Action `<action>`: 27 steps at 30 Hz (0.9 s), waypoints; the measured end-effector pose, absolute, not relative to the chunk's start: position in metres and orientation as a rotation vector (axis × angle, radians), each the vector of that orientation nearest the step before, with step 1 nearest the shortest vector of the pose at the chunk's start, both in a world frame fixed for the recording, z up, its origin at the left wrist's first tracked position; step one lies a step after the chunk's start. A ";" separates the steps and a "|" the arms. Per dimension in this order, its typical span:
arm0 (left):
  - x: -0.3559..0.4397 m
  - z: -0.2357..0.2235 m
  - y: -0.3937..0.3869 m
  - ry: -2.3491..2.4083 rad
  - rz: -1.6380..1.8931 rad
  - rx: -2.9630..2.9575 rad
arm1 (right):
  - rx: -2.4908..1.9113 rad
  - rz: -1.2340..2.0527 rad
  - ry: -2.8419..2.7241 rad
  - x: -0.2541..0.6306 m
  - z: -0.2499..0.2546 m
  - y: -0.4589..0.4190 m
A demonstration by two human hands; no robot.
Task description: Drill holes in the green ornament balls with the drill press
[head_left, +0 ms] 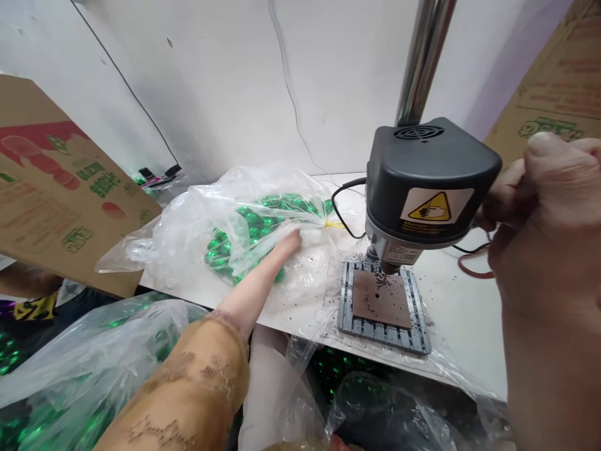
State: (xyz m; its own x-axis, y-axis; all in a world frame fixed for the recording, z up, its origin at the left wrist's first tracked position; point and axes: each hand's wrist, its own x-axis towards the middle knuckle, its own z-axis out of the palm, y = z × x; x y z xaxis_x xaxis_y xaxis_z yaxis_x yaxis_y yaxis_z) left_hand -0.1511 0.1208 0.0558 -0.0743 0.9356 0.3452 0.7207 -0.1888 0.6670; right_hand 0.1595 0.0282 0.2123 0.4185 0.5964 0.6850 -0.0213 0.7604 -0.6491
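Note:
A black bench drill press (429,178) with a yellow hand-warning label stands on the table. Beneath its chuck a square brown board (380,304) with a dark hole lies on the slotted grey base plate (345,297), dusted with dark shavings. My right hand (554,181) is closed at the drill press's right side, around its feed handle, which the fingers mostly hide. My left hand (292,239) reaches to a clear plastic bag (173,222) of shiny green balls (256,225). Its fingers are hidden among plastic and balls.
Printed cardboard boxes stand at left (70,194) and right (544,94). Another plastic bag (107,351) of green balls sits lower left. A steel column (425,62) rises behind the drill. A black cable (340,200) loops beside it, and a person's arm (28,282) shows far left.

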 end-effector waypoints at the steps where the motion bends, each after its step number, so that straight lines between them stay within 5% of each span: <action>1: -0.148 0.054 0.116 1.773 1.052 1.903 | -0.597 0.399 -1.081 0.160 0.212 0.029; 6: -0.120 0.055 0.073 1.411 0.694 1.568 | -0.552 0.346 -1.082 0.158 0.211 0.034; 11: -0.087 0.058 0.031 0.941 0.802 1.047 | -0.563 0.343 -1.090 0.157 0.211 0.032; 27: -0.018 0.020 -0.011 1.214 1.249 1.288 | -0.517 0.379 -1.122 0.160 0.212 0.036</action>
